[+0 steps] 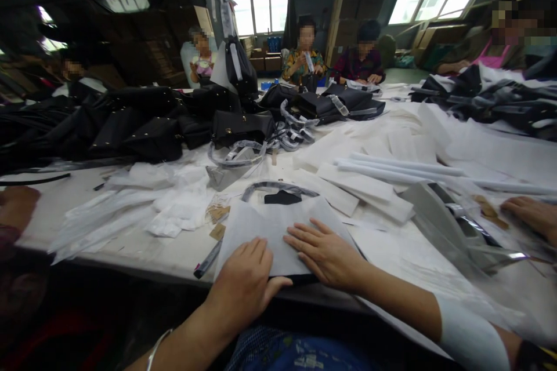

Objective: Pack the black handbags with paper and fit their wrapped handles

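In front of me, at the near table edge, lies a black handbag mostly hidden under a sheet of white paper (256, 223). The bag's handle (261, 184), wrapped in clear plastic, arches out beyond the far edge of the sheet, beside a dark flap (282, 197). My right hand (324, 250) rests flat on the paper with its fingers spread. On the near left part of the sheet lies my left hand (246, 278), its fingers on the paper and its thumb stretched along the bag's near edge. Brown tags (218, 223) lie just left of the sheet.
Black handbags (148, 122) are heaped along the left and centre. Thin plastic bags (174, 203) lie left, white paper sheets (365, 188) right. A grey bag (439, 226) sits at right near another person's hand (533, 214). Several people sit around the table.
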The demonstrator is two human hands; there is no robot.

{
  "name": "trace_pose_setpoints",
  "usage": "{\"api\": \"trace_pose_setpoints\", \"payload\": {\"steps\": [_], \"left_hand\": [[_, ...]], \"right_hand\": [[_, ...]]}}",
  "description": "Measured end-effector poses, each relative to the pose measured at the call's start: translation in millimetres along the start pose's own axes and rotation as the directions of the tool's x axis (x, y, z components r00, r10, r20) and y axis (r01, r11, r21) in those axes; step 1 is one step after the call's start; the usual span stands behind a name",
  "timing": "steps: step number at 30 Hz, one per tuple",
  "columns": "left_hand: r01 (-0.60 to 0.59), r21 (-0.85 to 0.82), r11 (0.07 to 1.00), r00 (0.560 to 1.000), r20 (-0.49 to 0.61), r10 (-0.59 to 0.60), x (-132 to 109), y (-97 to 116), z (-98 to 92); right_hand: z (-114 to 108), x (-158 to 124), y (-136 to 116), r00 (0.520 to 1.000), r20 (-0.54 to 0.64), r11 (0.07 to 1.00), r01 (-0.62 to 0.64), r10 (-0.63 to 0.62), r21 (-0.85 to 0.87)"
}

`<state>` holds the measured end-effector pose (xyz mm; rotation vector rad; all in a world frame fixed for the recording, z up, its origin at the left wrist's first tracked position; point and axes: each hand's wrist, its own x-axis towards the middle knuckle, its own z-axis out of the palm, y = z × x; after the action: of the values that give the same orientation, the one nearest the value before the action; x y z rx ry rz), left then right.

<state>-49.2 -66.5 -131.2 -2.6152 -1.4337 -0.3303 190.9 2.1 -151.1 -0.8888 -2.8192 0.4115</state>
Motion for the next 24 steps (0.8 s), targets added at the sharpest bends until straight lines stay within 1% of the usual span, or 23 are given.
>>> {"api": "trace_pose_setpoints", "payload": {"steps": [1, 3, 5, 7, 9, 11, 14, 16, 19, 22, 24], "left_hand": [[-0.002, -0.016, 1.000, 1.000, 0.018, 0.003, 8, 4, 0.5], [-0.078, -0.064, 0.995, 0.996, 0.046, 0.081, 20, 6, 6.1], [-0.174, -0.087, 0.981, 0.982, 0.061, 0.180, 22, 4, 17.3], [-0.215, -0.053, 0.975, 0.975, 0.052, 0.218, 18, 1, 30.0], [-0.218, 0.005, 0.976, 0.976, 0.015, 0.218, 11, -2, 39.0], [-0.212, 0.041, 0.976, 0.977, -0.020, 0.213, 6, -4, 42.2], [-0.219, 0.064, 0.974, 0.973, -0.055, 0.223, 2, -6, 42.1], [-0.225, 0.059, 0.973, 0.972, -0.057, 0.228, 0, -9, 45.0], [-0.195, -0.003, 0.981, 0.981, -0.013, 0.195, -8, -11, 55.5], [-0.145, -0.097, 0.985, 0.984, 0.090, 0.154, -16, -11, 63.6], [-0.122, -0.128, 0.984, 0.981, 0.133, 0.138, -18, -9, 64.5]], "right_hand": [[4, -2, 0, 1.000, -0.007, 1.000, -0.002, 0.002, -0.005], [10, -5, 2, 0.999, -0.032, 1.000, -0.009, 0.009, -0.006], [15, -8, 4, 0.998, -0.059, 1.000, -0.015, 0.015, 0.009], [17, -11, 7, 0.997, -0.078, 0.999, 0.003, 0.000, 0.035], [17, -14, 10, 0.995, -0.084, 0.998, 0.048, -0.044, 0.049], [17, -16, 11, 0.993, -0.074, 0.996, 0.090, -0.087, 0.028], [24, -19, 12, 0.993, -0.059, 0.994, 0.094, -0.098, -0.061], [32, -19, 13, 0.994, -0.059, 0.991, 0.084, -0.090, -0.105], [39, -17, 14, 0.997, -0.027, 0.994, 0.075, -0.077, -0.086], [34, -16, 17, 0.995, 0.054, 0.996, 0.085, -0.087, 0.041], [28, -15, 18, 0.992, 0.089, 0.989, 0.079, -0.091, 0.127]]}}
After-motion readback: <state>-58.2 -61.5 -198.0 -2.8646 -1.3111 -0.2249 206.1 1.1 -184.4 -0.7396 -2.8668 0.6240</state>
